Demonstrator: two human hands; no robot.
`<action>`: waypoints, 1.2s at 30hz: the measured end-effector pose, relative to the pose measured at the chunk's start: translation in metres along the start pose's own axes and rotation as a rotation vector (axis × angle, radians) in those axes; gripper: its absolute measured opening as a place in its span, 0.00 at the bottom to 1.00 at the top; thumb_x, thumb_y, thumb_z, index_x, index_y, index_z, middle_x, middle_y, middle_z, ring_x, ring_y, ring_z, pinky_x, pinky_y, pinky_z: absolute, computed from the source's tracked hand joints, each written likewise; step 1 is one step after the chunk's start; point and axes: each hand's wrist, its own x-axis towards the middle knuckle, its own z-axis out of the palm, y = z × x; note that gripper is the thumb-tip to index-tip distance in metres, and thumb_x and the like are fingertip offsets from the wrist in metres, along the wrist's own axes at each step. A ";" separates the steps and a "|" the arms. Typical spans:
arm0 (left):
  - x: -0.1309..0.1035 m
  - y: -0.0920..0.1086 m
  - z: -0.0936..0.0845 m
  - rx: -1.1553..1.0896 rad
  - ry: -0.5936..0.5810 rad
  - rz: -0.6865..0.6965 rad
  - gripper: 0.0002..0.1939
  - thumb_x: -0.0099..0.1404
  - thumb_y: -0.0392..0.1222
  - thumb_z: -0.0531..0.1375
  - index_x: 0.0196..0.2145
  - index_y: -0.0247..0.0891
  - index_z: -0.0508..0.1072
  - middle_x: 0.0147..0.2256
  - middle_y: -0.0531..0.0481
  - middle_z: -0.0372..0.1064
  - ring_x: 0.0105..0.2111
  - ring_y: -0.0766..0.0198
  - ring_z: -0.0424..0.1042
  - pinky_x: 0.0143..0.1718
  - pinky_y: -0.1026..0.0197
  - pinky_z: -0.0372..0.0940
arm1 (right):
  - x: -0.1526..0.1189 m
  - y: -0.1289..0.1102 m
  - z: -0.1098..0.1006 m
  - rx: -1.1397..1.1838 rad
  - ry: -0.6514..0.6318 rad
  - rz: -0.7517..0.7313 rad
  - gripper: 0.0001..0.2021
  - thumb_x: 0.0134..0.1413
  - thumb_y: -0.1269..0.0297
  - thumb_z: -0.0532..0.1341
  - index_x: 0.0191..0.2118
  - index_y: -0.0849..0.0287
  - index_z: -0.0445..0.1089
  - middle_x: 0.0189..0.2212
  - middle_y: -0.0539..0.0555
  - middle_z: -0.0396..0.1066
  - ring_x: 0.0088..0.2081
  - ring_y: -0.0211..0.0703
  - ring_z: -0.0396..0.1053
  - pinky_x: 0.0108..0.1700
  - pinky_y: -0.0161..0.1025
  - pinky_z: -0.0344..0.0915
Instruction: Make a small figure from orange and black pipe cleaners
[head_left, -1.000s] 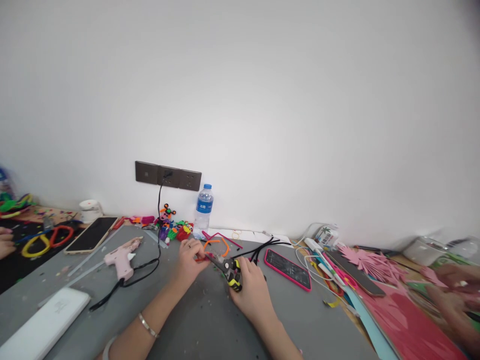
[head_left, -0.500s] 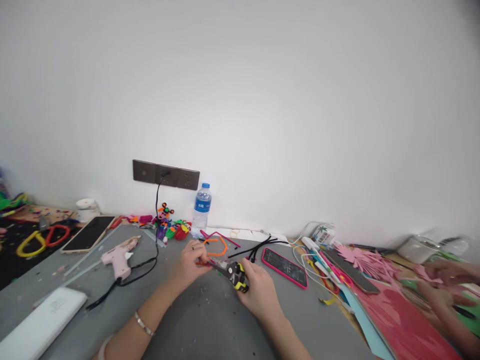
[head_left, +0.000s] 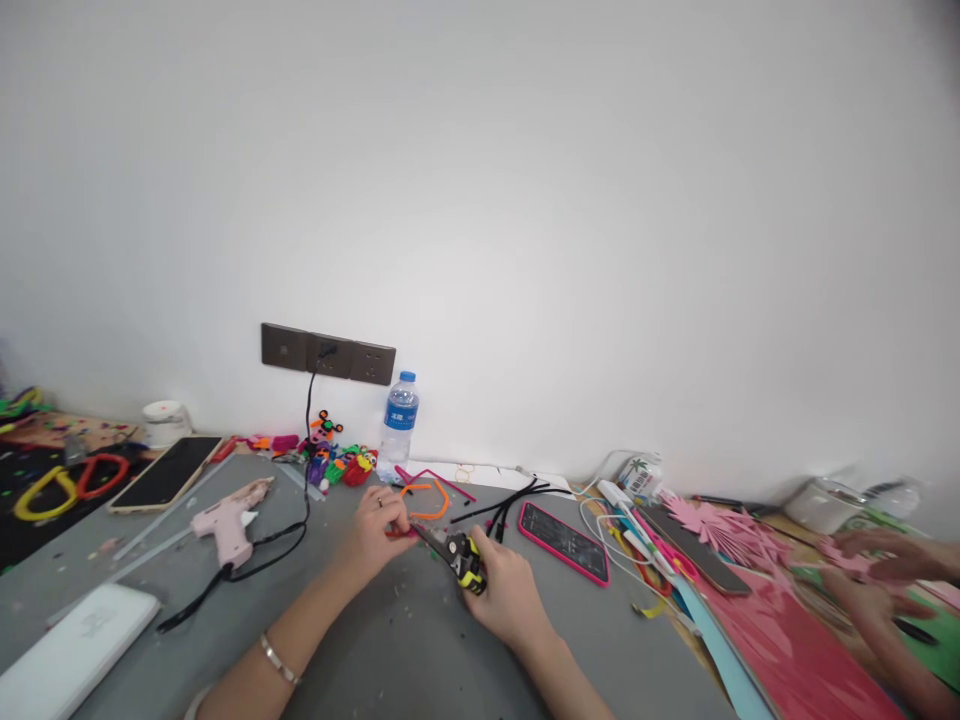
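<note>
Small red piece (head_left: 400, 533): at the left hand's fingertips, above the middle of the table (head_left: 420, 650); exact form too small to determine. Left hand (head_left: 381, 525): pinching that piece. Right hand (head_left: 504, 590): wrapped around the yellow-and-black handles of the pliers (head_left: 454, 548), tip at the left fingertips; jaw opening cannot be determined. Assessment: step in hand appears to be working the piece with the pliers; the next move calls for a steady pinch and fingertips clear of the jaws. Just beyond: bent orange pipe cleaner (head_left: 445, 497). To the right: black pipe cleaners (head_left: 517, 496), pink-cased smartphone (head_left: 564, 543).
</note>
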 end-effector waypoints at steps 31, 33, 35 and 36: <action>0.005 -0.006 -0.001 -0.537 -0.094 -0.581 0.08 0.56 0.41 0.62 0.35 0.38 0.75 0.34 0.47 0.76 0.34 0.57 0.74 0.35 0.59 0.66 | -0.002 0.024 -0.018 0.163 0.014 0.347 0.15 0.46 0.66 0.56 0.43 0.56 0.63 0.40 0.56 0.71 0.42 0.51 0.67 0.42 0.40 0.59; 0.005 -0.009 0.000 -0.658 -0.086 -0.614 0.10 0.55 0.43 0.63 0.35 0.37 0.74 0.33 0.47 0.76 0.33 0.58 0.74 0.34 0.59 0.67 | -0.001 0.026 -0.020 0.304 -0.099 0.408 0.13 0.46 0.65 0.56 0.40 0.56 0.62 0.38 0.55 0.72 0.39 0.49 0.69 0.40 0.39 0.60; 0.004 -0.010 0.001 -0.734 -0.071 -0.636 0.12 0.53 0.44 0.64 0.35 0.37 0.73 0.33 0.47 0.75 0.34 0.58 0.74 0.35 0.58 0.68 | 0.000 0.027 -0.025 0.390 -0.162 0.462 0.14 0.45 0.63 0.57 0.41 0.56 0.62 0.37 0.54 0.73 0.38 0.49 0.70 0.39 0.39 0.61; 0.003 -0.010 0.001 -0.750 -0.064 -0.643 0.13 0.53 0.44 0.65 0.35 0.37 0.73 0.34 0.47 0.75 0.35 0.58 0.74 0.36 0.58 0.68 | 0.001 0.026 -0.027 0.410 -0.163 0.478 0.15 0.45 0.63 0.57 0.42 0.56 0.62 0.38 0.55 0.73 0.38 0.50 0.70 0.39 0.40 0.61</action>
